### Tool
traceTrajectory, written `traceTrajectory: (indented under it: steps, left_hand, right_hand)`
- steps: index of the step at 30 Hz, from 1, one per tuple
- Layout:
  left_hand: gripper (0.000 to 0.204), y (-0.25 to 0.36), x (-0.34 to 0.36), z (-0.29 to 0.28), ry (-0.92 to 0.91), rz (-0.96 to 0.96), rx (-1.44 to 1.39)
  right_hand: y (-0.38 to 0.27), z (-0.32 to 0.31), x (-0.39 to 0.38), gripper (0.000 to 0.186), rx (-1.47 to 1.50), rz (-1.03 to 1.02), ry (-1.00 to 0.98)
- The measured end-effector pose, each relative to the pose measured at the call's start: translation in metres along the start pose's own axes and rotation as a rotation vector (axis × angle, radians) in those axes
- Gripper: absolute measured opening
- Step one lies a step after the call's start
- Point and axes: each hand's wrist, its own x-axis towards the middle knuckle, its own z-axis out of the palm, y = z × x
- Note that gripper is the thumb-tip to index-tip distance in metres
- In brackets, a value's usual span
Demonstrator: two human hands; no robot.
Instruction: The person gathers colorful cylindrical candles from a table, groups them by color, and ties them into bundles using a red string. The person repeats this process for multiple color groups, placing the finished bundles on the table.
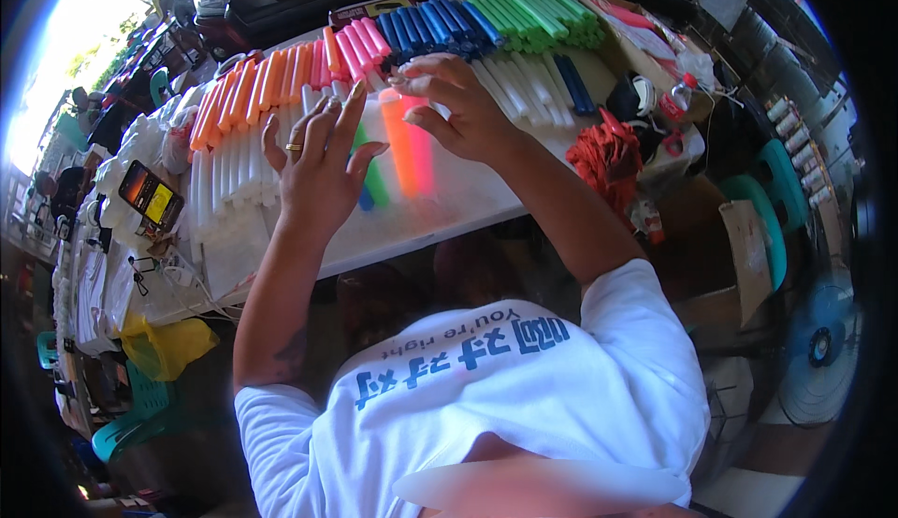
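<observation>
My left hand (323,148), with a ring on one finger, is raised over the white table with its fingers spread and nothing visible in them. Under and beside it lie a green tube (373,179) and a blue tube (365,199), both partly covered by the hand. Bent but parted, the fingers of my right hand (456,106) hover around the upper end of a bright orange tube (398,148) and a pink tube (420,158) lying side by side. I see no grip on them, though contact at the fingertips is unclear.
Orange tubes (267,83), pink tubes (360,45), blue tubes (435,24) and green tubes (538,17) lie in rows across the table's far side, with white tubes (229,176) nearer. A phone (152,195) rests at left; red crumpled plastic (606,158) sits at right.
</observation>
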Motion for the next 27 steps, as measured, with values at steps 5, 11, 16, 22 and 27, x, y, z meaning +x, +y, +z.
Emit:
traceTrajectory:
  steps: [5,11,16,22,27]
  left_hand:
    - [0.047,0.019,0.003,0.013,0.061,-0.118,0.106]
    - [0.031,0.022,0.0,0.019,0.197,-0.143,0.004]
    - [0.031,0.02,-0.003,0.021,0.241,-0.118,-0.013]
    - [0.03,0.02,-0.001,0.025,0.266,-0.147,-0.055]
    - [0.029,0.021,-0.004,0.023,0.247,-0.161,-0.025]
  right_hand:
    - [-0.003,0.003,0.002,0.029,0.033,0.0,0.053]
    - [0.02,-0.036,-0.022,0.037,0.376,0.299,0.11]
    - [0.078,-0.221,-0.109,0.033,-0.792,0.769,0.414]
    - [0.123,-0.29,-0.216,0.049,-0.275,1.545,0.327]
    - [0.116,-0.294,-0.202,0.037,0.187,1.492,0.466]
